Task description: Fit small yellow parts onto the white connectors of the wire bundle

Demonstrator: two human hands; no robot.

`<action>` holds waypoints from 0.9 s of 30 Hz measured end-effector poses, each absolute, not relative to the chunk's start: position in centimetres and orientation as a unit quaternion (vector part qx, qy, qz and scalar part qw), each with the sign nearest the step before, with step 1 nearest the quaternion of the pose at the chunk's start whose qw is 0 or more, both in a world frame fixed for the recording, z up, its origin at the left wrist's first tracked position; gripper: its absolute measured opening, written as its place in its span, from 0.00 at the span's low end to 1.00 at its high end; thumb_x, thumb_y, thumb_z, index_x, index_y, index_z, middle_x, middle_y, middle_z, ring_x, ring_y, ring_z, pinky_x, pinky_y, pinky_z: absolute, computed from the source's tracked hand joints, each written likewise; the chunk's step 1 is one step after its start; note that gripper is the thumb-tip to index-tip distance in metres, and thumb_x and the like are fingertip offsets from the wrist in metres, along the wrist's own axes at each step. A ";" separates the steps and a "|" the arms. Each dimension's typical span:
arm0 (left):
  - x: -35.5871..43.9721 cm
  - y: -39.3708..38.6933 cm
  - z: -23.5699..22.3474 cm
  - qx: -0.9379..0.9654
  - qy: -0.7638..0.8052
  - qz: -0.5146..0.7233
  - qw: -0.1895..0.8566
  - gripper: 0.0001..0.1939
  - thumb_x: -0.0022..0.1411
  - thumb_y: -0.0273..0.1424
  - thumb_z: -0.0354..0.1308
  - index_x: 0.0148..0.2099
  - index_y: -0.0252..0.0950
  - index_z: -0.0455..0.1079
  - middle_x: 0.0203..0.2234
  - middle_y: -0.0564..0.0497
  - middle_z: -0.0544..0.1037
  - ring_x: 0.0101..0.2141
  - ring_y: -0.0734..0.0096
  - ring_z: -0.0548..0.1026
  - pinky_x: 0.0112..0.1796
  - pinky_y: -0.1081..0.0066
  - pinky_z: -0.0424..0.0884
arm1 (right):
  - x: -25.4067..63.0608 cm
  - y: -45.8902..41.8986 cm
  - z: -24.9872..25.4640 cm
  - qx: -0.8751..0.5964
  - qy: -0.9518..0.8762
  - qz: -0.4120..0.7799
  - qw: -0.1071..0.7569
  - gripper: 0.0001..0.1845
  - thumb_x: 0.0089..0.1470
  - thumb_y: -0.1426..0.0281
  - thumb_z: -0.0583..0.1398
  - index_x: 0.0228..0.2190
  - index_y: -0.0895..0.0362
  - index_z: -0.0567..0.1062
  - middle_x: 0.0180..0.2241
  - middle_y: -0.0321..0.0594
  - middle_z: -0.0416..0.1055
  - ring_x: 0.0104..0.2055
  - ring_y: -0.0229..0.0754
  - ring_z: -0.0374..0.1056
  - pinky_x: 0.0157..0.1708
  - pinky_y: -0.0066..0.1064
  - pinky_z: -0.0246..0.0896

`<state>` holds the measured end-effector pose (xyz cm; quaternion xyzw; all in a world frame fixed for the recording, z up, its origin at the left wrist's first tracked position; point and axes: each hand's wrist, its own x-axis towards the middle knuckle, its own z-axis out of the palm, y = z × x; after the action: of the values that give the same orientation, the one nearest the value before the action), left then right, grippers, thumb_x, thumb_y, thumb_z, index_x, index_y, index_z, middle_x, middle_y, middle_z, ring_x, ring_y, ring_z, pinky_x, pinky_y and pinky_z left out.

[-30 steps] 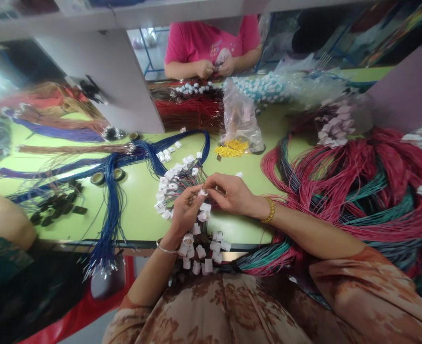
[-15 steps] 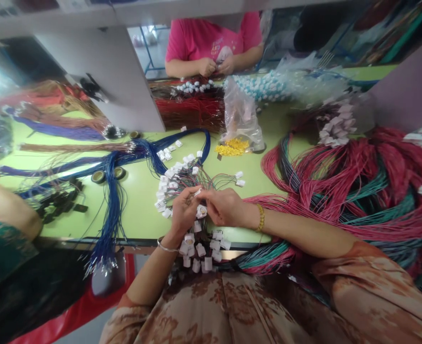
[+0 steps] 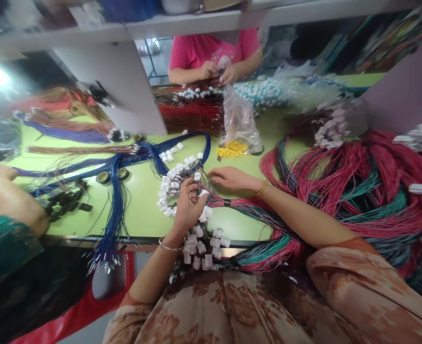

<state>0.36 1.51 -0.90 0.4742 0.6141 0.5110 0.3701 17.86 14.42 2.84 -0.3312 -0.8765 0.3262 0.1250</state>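
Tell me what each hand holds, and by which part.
Left hand: apparently a white connector; gripped part too small to tell. Right hand: near thin wires; any hold unclear.

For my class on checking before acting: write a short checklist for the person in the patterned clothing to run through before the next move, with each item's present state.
1. White connector beside the left hand's thumb: ok.
2. Right hand gripping a wire: cannot tell; its fingertips are too small and blurred.
3. Yellow pieces in plain view: ok, beside the plastic bag.
4. Every white connector within the table edge: not ok; a cluster of connectors shows past the near edge.
5. Co-worker's hands apart from the person's: ok, across the table.
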 end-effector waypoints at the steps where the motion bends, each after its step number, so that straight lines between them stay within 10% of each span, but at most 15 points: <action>1: 0.4 1.4 -0.8 0.482 0.602 0.503 0.390 0.33 0.56 0.34 0.65 0.62 0.35 0.61 0.43 0.45 0.77 0.29 0.75 0.72 0.32 0.72 0.69 | 17.7 14.2 3.0 -0.332 -0.883 0.315 0.101 0.11 0.61 0.70 0.55 0.34 0.60 0.76 0.35 0.45 0.78 0.36 0.41 0.69 0.40 0.32 0.60; 13: 1.2 -1.2 -0.5 0.749 0.475 0.385 0.255 0.08 0.62 0.27 0.58 0.44 0.36 0.74 0.41 0.42 0.81 0.43 0.59 0.76 0.47 0.59 0.71 | 20.4 13.1 6.9 -0.196 -0.724 0.652 -0.108 0.24 0.57 0.51 0.63 0.38 0.61 0.80 0.31 0.42 0.79 0.29 0.35 0.72 0.30 0.25 0.66; 21: 1.2 -1.9 -0.4 0.818 0.449 0.298 0.202 0.09 0.66 0.30 0.55 0.46 0.36 0.75 0.44 0.41 0.80 0.45 0.56 0.76 0.47 0.58 0.71 | 18.5 12.8 7.4 -0.212 -0.835 0.508 0.019 0.19 0.66 0.60 0.55 0.30 0.60 0.76 0.28 0.39 0.77 0.28 0.34 0.68 0.31 0.26 0.62; 27: 3.5 -3.2 -1.1 0.871 0.447 0.186 0.084 0.44 0.53 0.65 0.57 0.50 0.28 0.74 0.44 0.29 0.77 0.45 0.43 0.75 0.46 0.49 0.70 | 13.0 9.9 7.3 -0.215 -0.924 0.314 0.030 0.07 0.60 0.69 0.59 0.36 0.60 0.76 0.33 0.42 0.77 0.32 0.39 0.68 0.33 0.29 0.57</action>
<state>3.54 -3.19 -1.10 0.8711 0.4468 0.1856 0.0839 13.02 9.87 7.32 -0.2152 -0.9243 0.3139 0.0295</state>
